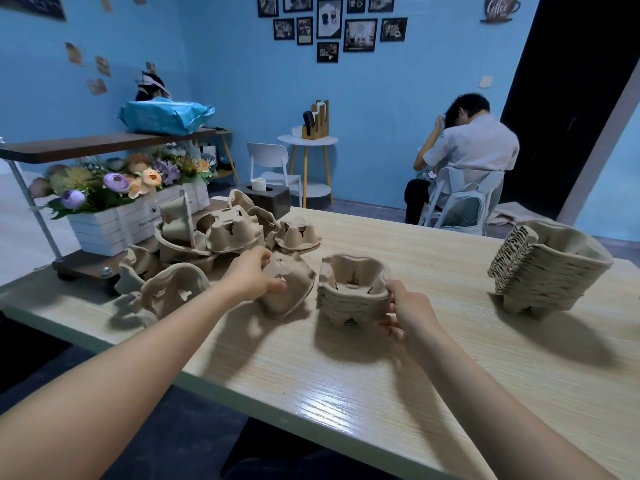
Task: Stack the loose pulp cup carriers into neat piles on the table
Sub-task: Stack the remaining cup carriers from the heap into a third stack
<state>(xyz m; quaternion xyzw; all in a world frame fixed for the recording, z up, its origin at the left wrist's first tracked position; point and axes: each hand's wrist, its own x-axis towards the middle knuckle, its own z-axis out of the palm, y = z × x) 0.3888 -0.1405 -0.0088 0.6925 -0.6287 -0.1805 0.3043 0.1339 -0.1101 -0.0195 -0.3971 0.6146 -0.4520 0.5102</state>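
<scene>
Both forearms are bare, entering from the lower left and lower right of the frame with no sleeves in sight. The left hand [254, 271] and right hand [410, 311] wear no gloves, rings or watch.

Blue wall [242, 81], framed pictures [330, 24], white chair [268, 161]

Single head-worn wide-angle view, looking forward and down across a pale wooden table [346, 375] from its near edge. Close over both forearms, which reach in from the bottom corners. Tilted enough to take in the blue back wall [242, 81] beyond. Edges bowed by the lens.
</scene>
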